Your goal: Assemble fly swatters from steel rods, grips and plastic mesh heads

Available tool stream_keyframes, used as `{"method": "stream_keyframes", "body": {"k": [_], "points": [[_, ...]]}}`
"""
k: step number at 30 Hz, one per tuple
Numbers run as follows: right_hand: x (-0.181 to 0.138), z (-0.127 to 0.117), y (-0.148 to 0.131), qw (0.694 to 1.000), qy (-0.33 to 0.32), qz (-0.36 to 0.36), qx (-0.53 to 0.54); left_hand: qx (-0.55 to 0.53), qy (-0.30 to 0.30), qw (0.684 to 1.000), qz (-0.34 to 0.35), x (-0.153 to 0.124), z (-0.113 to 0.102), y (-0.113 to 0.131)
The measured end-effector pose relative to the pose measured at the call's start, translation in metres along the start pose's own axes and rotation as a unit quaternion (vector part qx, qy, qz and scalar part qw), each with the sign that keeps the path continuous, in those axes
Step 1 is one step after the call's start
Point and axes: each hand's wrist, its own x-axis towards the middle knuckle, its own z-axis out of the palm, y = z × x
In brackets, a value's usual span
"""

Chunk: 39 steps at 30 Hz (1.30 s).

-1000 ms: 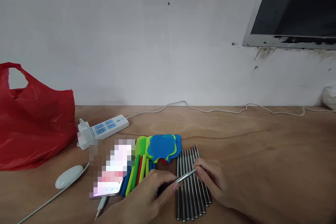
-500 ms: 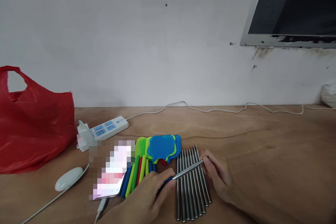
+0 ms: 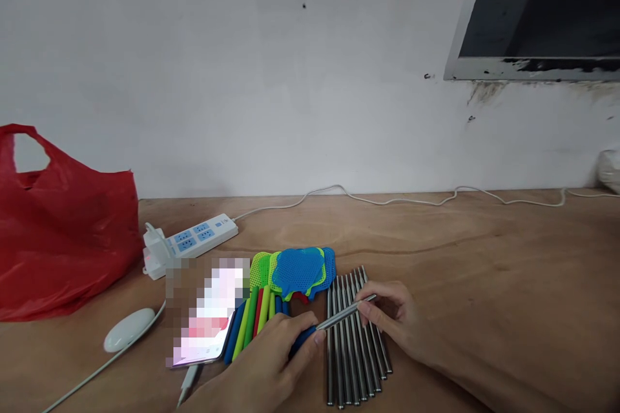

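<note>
My left hand (image 3: 281,348) is closed around a blue plastic handle (image 3: 303,338) with a metal rod (image 3: 336,318) coming out of its end. Thumb and fingers of my right hand (image 3: 390,313) pinch that rod near its far tip, which pokes out past the fingers. Below it several similar metal rods (image 3: 356,361) lie side by side on the table. Left of my left hand is a row of loose coloured handles (image 3: 252,316) in blue, green, yellow-green and red, partly covered by the hand. Behind them lies a pile of mesh fly swatter heads (image 3: 298,271), blue on top.
A phone (image 3: 213,316) with a lit, blurred screen and a charging cable lies at the left. Beyond it are a white power strip (image 3: 203,237), a white oval device (image 3: 129,330) and a red plastic bag (image 3: 68,239). A thin white cable (image 3: 397,200) runs along the wall.
My right hand has slid left along the rod, so the tip now shows beyond its fingers. My left hand keeps its hold on the blue handle, nearly still.
</note>
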Motion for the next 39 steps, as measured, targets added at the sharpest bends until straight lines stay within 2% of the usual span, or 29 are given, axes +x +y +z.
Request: {"method": "stream_keyframes", "body": {"k": [5,8,11,16,20,22,24,27,29,30,32,35,39], "points": [[0.003,0.000,0.006,0.978,-0.030,0.105,0.180,-0.027,0.065,0.995,0.067,0.004,0.001,0.002],[0.002,0.008,0.004,0.959,-0.040,0.131,0.249,-0.030,0.066,0.994,0.079,0.005,0.001,0.005],[0.000,0.015,-0.003,0.953,-0.022,0.122,0.276,-0.031,0.041,0.996,0.076,0.003,0.001,0.007],[-0.001,0.015,-0.010,0.956,0.026,0.115,0.267,-0.050,0.039,0.997,0.049,-0.001,0.003,0.010],[0.000,0.016,-0.011,0.946,0.060,0.140,0.286,-0.153,0.009,0.988,0.000,0.002,0.003,0.012],[-0.001,0.022,-0.013,0.937,0.091,0.153,0.301,-0.249,-0.036,0.967,-0.043,0.005,0.003,0.013],[-0.003,0.029,-0.015,0.929,0.123,0.157,0.312,-0.342,-0.084,0.932,-0.084,0.008,0.002,0.016],[-0.001,0.032,-0.015,0.923,0.166,0.153,0.311,-0.439,-0.120,0.882,-0.121,0.008,-0.003,0.021],[0.005,0.023,-0.011,0.915,0.223,0.144,0.304,-0.487,-0.138,0.850,-0.144,0.005,-0.007,0.022],[0.009,0.016,-0.007,0.896,0.301,0.124,0.301,-0.507,-0.148,0.835,-0.157,0.003,-0.009,0.022],[0.017,0.000,0.001,0.878,0.360,0.100,0.300,-0.529,-0.166,0.814,-0.173,0.000,-0.010,0.021],[0.023,-0.011,0.012,0.871,0.383,0.098,0.292,-0.528,-0.117,0.829,-0.141,0.000,-0.004,0.017],[0.019,0.001,0.022,0.880,0.365,0.121,0.279,-0.507,-0.028,0.859,-0.071,0.006,0.007,0.015]]}}
